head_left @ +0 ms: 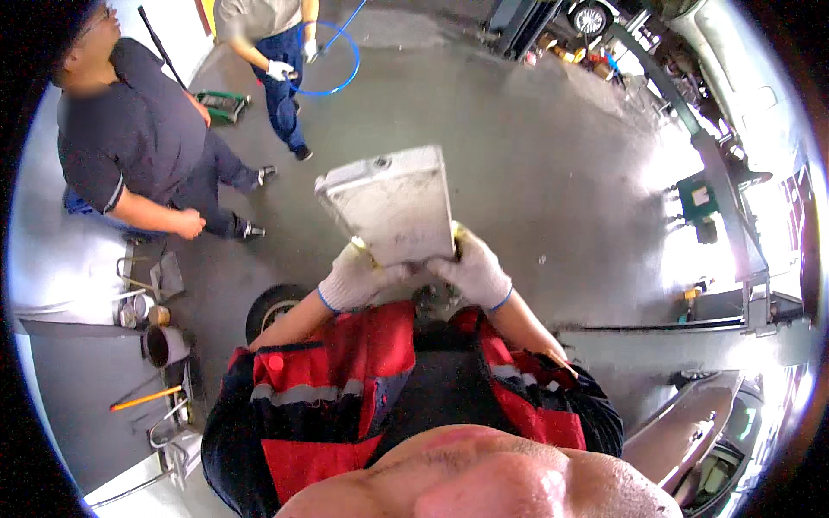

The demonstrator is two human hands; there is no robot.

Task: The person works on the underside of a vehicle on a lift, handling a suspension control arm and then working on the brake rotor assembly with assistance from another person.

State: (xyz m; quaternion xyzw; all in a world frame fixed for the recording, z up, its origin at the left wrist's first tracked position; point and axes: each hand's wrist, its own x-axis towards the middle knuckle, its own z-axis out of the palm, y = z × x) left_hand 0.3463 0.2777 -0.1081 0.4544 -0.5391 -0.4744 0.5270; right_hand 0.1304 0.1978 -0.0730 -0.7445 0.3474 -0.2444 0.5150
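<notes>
A flat, rectangular, dirty-white box (397, 203) is held up in front of me. Its far narrow side carries a small dark round fitting, and grey smudges mark its broad face. My left hand (358, 274), in a white knit glove with a blue cuff, grips the box's near left corner. On the near right corner, my right hand (477, 269) is closed in a matching glove. The thumbs press on the near edge; several fingers are hidden behind the box.
At the left stands a person in dark clothes (142, 129). Farther off, another gloved person (275, 65) holds a blue hose (356, 65). A green floor jack (226, 105) sits behind them. A wheel (275, 312) lies near my left forearm; a green-grey lift arm (725, 198) stands right.
</notes>
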